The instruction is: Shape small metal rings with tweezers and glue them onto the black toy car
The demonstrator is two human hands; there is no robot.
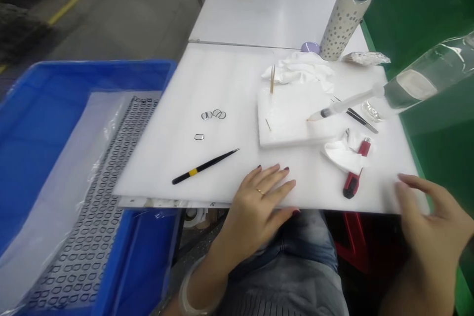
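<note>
Steadying the white board (166, 158), by the look of it, the left hand (257, 210) lies flat, its grip open and empty beside the tweezers (203, 166), while the right hand (433, 212), grip half open on nothing, sits at the board's edge near the red utility knife (352, 173), apparently placed for easy reach.

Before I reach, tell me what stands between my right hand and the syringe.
The red utility knife and a crumpled white tissue lie in the path from your right hand to the syringe.
</note>
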